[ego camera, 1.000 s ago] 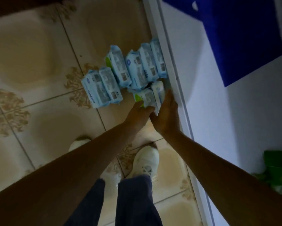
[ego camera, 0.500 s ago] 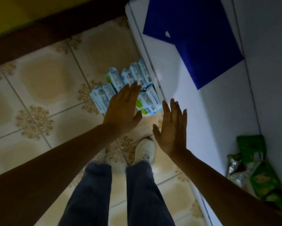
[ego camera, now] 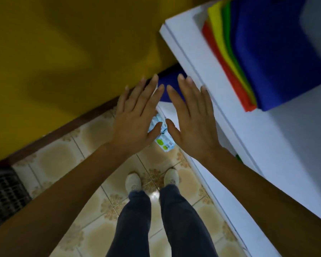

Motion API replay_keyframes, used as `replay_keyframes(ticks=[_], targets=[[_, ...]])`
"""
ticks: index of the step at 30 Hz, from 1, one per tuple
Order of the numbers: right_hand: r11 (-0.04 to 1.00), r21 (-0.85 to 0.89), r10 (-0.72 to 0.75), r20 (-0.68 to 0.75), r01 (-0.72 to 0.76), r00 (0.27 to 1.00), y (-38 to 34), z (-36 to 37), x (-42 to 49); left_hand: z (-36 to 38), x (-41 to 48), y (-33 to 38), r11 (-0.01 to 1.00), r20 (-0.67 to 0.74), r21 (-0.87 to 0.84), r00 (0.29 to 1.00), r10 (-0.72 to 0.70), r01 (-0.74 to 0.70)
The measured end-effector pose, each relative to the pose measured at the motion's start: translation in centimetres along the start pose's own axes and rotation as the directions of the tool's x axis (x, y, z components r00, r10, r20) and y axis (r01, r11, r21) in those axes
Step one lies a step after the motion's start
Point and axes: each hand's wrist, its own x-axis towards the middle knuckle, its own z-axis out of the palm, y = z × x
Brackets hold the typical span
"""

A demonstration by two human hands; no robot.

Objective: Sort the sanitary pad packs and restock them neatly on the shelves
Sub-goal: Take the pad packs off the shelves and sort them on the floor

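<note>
floor [ego camera: 93,229], pack [ego camera: 165,143] seemingly under left hand [ego camera: 135,117]

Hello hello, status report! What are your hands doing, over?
Left hand open, right hand open, both empty. Pad packs on floor by white shelf. Hands hide most of them.

I see the white flat shelf board [ego camera: 267,145] as smooth and matt. On it, the stacked blue, green, yellow and red sheets [ego camera: 276,52] look like soft matt cloth. At its foot, the light-blue pad pack [ego camera: 165,144] is shiny plastic film, and the beige patterned floor tiles [ego camera: 52,160] gleam glossy.
</note>
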Motion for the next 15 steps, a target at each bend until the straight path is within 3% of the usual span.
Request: replay_keyframes(ticks=[8, 15], targets=[[0.959, -0.264, 0.073, -0.124, -0.104, 0.990, -1.9, -17.5, 0.4, -14.0, 7.0, 7.0, 0.974, -0.146, -0.006, 0.964, 0.224, -0.227], [0.840, -0.463, 0.098, -0.382, -0.282, 0.919, -0.9, -31.6, -1.2, -20.3, 13.1, 17.7, 0.897, -0.205, 0.004, 0.878, 0.433, -0.442]])
